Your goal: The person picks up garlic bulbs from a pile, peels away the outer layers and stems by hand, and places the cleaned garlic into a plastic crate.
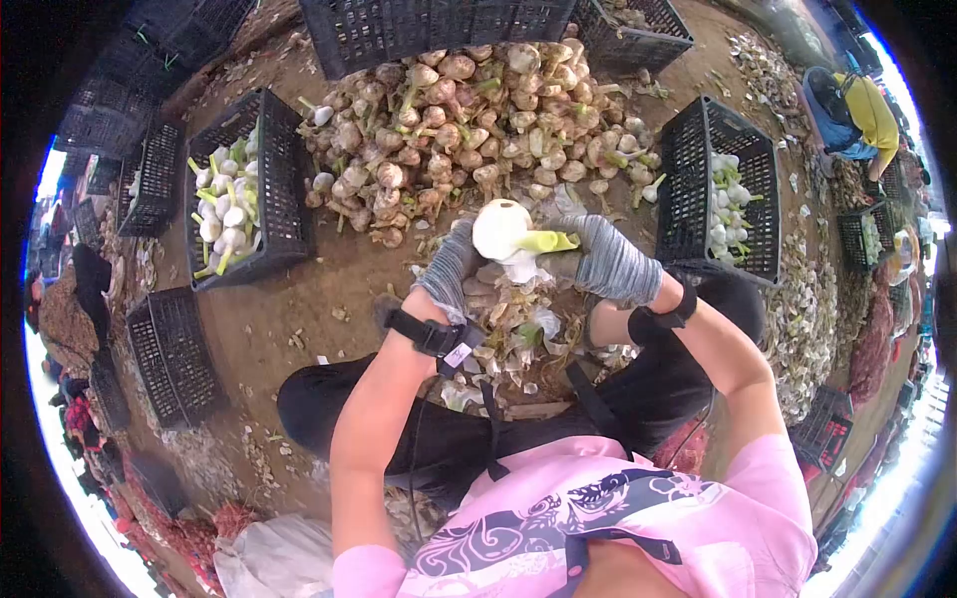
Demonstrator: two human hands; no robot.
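The person sits in a pink patterned shirt (718, 498) and dark trousers (384, 414), knees spread, with a black strap (424, 334) round the left wrist and another round the right. Ahead of the knees, a white garlic bulb (500, 231) is held up between the two grey-gloved hands. The left hand (451, 267) grasps the bulb from its left side; the right hand (613, 259) is at the end of the green stem (548, 241), which points right, though whether its fingers are closed on it cannot be told. Loose white skin hangs below the bulb.

Beneath lie peel scraps (528, 334). Farther out, a black crate of garlic stands on either side, left (289, 194) and right (688, 184), flanking a large heap of soiled bulbs (454, 140) on the ground. Beyond the heap stands another black crate (429, 30); at far right, another person in yellow (869, 115) bends over.
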